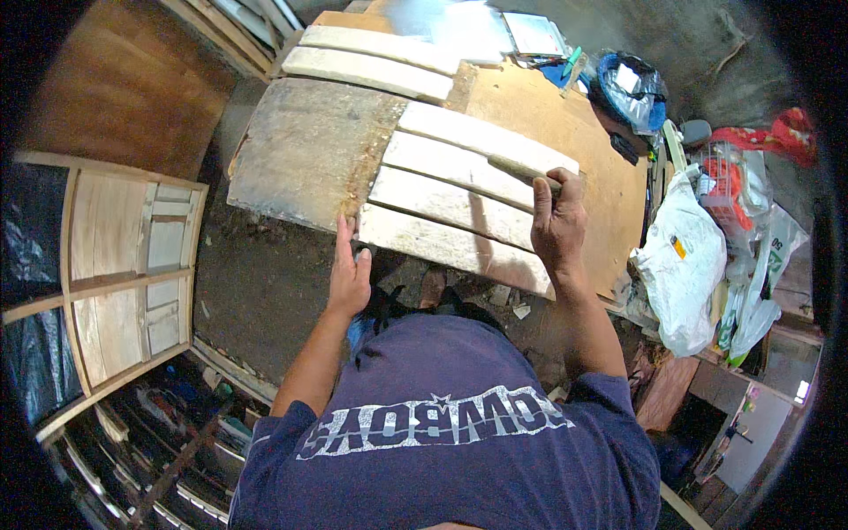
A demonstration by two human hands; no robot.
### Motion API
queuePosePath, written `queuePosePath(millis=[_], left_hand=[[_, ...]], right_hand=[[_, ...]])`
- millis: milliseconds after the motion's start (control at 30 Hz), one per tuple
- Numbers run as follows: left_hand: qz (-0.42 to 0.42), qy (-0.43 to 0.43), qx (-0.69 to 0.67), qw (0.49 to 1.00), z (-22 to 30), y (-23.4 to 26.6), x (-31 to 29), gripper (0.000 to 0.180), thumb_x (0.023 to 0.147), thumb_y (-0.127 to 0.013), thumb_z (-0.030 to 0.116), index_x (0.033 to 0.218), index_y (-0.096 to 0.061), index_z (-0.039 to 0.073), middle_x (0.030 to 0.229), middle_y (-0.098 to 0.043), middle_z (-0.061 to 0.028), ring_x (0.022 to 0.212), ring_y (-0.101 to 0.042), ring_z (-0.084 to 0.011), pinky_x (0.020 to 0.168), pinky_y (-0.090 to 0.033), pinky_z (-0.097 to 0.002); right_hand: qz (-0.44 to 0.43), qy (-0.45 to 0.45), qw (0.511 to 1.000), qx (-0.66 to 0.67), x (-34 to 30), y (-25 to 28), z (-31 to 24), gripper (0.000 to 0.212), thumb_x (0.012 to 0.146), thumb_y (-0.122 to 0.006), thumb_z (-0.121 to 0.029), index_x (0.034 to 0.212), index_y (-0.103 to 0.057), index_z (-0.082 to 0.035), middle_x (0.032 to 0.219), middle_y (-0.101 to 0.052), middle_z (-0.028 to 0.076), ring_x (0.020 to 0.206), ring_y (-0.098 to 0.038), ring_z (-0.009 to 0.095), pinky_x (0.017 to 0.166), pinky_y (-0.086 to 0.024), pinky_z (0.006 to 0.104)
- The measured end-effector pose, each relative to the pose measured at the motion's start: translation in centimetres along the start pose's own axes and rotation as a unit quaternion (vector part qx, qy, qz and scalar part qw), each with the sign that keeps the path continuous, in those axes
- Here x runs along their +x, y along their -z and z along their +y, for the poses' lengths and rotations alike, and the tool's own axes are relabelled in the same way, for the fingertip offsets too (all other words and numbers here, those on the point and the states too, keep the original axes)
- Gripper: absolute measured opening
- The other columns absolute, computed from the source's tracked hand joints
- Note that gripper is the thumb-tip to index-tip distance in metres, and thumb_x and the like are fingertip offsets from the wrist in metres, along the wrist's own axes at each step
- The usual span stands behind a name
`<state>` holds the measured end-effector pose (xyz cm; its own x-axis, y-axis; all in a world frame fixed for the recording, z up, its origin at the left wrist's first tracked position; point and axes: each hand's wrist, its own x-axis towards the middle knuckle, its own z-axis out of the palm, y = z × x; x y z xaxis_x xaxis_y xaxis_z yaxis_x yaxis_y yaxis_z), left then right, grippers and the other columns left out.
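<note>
Navy cloth: the near foreground is filled by the person's shirt (450, 380).
Left hand: the left hand (351, 281) is held open, fingers extended, at the near edge where the slats (455, 250) and the board (309, 150) meet; whether either is touched cannot be told.
Right hand: a thin, tan strip (517, 171) is gripped by the right hand (560, 216), between thumb and curled fingers.
Strip: it is held over the right part of the slats, long axis crosswise, its free end pointed left and slightly away from the body; contact below cannot be told.
Slats: four pale pieces are laid side by side, slanted from far left to near right, some right ends hidden by the right hand.
Board: its stained surface is set left of them.
Right side: a plywood sheet (530, 106) is flanked by a white bag (678, 265).
Far: two more slats (367, 73) are laid beyond the board; a blue bundle (609, 79) is set past the sheet.
</note>
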<state>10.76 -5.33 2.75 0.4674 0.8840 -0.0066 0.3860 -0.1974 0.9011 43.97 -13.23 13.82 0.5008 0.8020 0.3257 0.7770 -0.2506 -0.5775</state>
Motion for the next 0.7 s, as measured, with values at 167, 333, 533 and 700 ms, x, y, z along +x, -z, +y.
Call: queuePosePath(millis=[167,333,533,700], left_hand=[[-0.003,-0.007,-0.003,1.000,-0.2,0.2,0.0,0.073,0.102,-0.044,0.023,0.157,-0.004,-0.003,0.159,-0.025,-0.0278,0.148,-0.027,-0.0370,0.121,-0.020,-0.0421],[-0.002,-0.011,-0.014,1.000,-0.7,0.3,-0.1,0.073,0.102,-0.046,0.024,0.158,-0.005,-0.002,0.158,-0.026,-0.0279,0.147,-0.028,-0.0377,0.121,-0.020,-0.0423],[-0.009,0.000,-0.017,1.000,-0.6,0.4,-0.2,0.074,0.102,-0.045,0.025,0.157,-0.003,-0.002,0.159,-0.026,-0.0282,0.148,-0.027,-0.0373,0.121,-0.019,-0.0417],[-0.011,-0.001,-0.014,1.000,-0.5,0.5,-0.1,0.075,0.103,-0.045,0.025,0.157,-0.002,-0.002,0.159,-0.026,-0.0280,0.149,-0.026,-0.0365,0.121,-0.017,-0.0413]], right_hand=[[0.007,0.039,0.999,0.003,0.4,-1.5,-1.4,0.022,0.101,-0.059,-0.021,0.115,-0.052,-0.006,0.082,-0.064,0.018,0.070,-0.063,0.030,0.063,-0.049,0.0395],[-0.009,0.033,0.999,0.036,1.7,-2.9,-2.8,0.018,0.101,-0.059,-0.021,0.110,-0.054,-0.005,0.076,-0.063,0.014,0.065,-0.060,0.024,0.062,-0.049,0.0356],[0.012,0.099,0.995,0.027,2.9,-4.3,-3.9,0.019,0.101,-0.059,-0.021,0.109,-0.053,-0.004,0.073,-0.062,0.014,0.062,-0.060,0.029,0.059,-0.048,0.0390],[-0.054,0.094,0.993,0.039,3.2,-5.6,-5.2,0.019,0.101,-0.058,-0.020,0.110,-0.052,-0.004,0.075,-0.062,0.014,0.063,-0.061,0.029,0.059,-0.047,0.0396]])
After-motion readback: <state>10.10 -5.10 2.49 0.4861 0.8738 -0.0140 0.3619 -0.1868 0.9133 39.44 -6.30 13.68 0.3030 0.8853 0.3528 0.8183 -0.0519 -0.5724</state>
